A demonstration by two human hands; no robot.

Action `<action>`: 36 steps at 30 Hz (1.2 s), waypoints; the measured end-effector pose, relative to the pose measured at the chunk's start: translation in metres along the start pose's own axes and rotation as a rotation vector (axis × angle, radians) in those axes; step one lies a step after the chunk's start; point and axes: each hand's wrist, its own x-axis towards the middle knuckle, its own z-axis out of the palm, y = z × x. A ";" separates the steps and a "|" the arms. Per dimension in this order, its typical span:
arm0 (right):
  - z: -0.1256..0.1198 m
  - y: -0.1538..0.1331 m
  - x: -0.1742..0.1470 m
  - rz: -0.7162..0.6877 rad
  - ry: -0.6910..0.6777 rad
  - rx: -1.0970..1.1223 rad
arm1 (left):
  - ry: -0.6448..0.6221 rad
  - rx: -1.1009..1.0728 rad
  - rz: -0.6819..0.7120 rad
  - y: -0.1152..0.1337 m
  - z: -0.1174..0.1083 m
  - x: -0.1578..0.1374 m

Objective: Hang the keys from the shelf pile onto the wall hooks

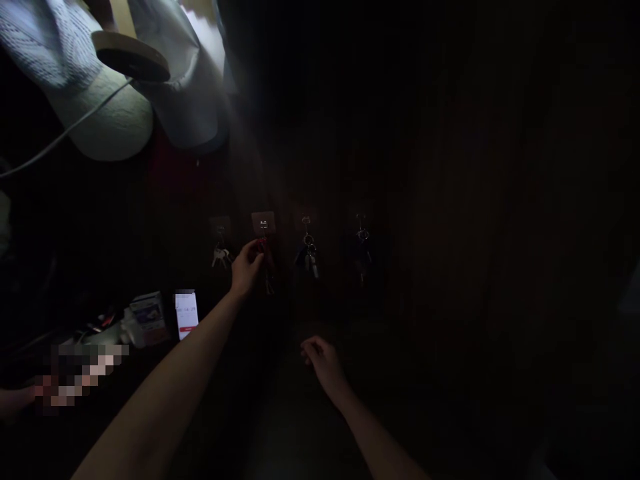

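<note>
My left hand (246, 268) pinches the red top part of a bunch of keys (269, 283) that hangs at the second wall hook (263, 225) from the left. In the dim light I cannot tell whether its ring still sits on the hook. Just left of that hand, another key bunch (220, 255) hangs from its own hook. To the right hang a third bunch of keys (311, 257) and a fourth, darker bunch (363, 247). Lower down, my right hand (323, 360) is held in the air with its fingers curled, and nothing shows in it.
Caps (113, 123) hang at the upper left near a round wooden piece (131, 57) and a white cable (75, 125). Below stand a lit phone (187, 313) and a small box (150, 319). Part of a forearm (17, 401) beside a pixelated patch shows at the lower left edge.
</note>
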 end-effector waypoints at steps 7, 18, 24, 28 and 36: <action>-0.001 0.001 0.000 0.012 -0.010 -0.004 | 0.014 -0.035 -0.095 -0.011 0.003 -0.033; 0.000 -0.001 -0.003 0.029 -0.018 0.009 | -0.120 -0.144 -0.268 -0.029 -0.007 -0.117; -0.001 -0.002 -0.003 -0.028 -0.022 -0.038 | -0.263 -0.147 -0.369 -0.040 -0.020 -0.168; -0.002 -0.004 -0.004 -0.032 -0.031 -0.055 | -0.346 -0.113 -0.377 -0.037 -0.031 -0.187; -0.002 -0.009 -0.006 -0.004 -0.028 -0.066 | -0.529 -0.082 -0.396 -0.029 -0.033 -0.212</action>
